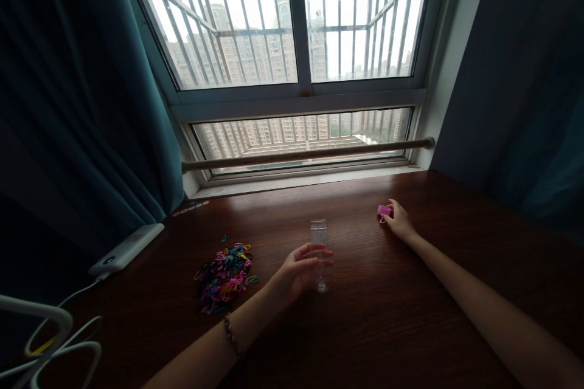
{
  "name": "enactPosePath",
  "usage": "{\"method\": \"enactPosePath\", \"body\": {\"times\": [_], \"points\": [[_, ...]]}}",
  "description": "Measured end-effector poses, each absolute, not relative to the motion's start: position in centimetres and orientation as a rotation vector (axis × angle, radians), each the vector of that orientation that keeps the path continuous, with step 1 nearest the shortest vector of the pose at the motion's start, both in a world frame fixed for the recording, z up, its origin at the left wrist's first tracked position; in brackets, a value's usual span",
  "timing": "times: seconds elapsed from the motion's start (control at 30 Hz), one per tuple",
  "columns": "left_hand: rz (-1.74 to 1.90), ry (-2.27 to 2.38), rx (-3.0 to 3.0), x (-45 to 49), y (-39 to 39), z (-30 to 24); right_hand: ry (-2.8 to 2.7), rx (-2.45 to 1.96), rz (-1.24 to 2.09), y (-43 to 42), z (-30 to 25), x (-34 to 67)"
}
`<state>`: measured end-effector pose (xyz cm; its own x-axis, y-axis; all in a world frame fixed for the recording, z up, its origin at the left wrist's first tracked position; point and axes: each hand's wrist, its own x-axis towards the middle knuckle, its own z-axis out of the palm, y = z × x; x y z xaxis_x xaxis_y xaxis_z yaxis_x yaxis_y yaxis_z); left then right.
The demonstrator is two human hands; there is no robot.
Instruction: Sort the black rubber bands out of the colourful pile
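My left hand (298, 268) is closed around a clear plastic bottle (319, 232) near the middle of the dark wooden table. The bottle's neck end points toward the window, and no lid shows on it. Farther right, my right hand (398, 220) pinches a small pink cap (384, 211) just over the tabletop. A thin pale loop shows under the cap; what it belongs to I cannot tell. Left of my left hand lies a pile of small coloured rubber bands (225, 276), with one blue band (224, 238) lying apart behind it.
A white box-shaped device (128, 248) with a cable lies at the table's left edge. White curved tubing (55, 322) stands at the lower left. Behind the table (365, 316) are a window with a rail (310, 155) and a blue curtain (91, 91). A flat patterned strip (190, 207) lies near the curtain.
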<state>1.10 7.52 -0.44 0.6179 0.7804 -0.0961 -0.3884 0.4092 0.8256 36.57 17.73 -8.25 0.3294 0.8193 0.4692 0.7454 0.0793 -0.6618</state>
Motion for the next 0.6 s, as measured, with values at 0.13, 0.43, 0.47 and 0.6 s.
{"method": "enactPosePath", "body": {"times": [0.13,0.43,0.47,0.6], "points": [[0.778,0.520,0.863,1.2,7.5,-0.5,-1.457,-1.705,0.124,17.4,-8.0,36.4],[0.777,0.525,0.897,1.2,7.4,-0.6,-1.586,-1.722,0.264,17.4,-6.6,38.5],[0.780,0.523,0.899,1.2,7.4,-0.6,-1.602,-1.702,0.289,17.4,-6.4,39.0],[0.782,0.520,0.898,1.3,7.4,-0.6,-1.614,-1.561,0.506,17.3,-6.5,41.0]]}}
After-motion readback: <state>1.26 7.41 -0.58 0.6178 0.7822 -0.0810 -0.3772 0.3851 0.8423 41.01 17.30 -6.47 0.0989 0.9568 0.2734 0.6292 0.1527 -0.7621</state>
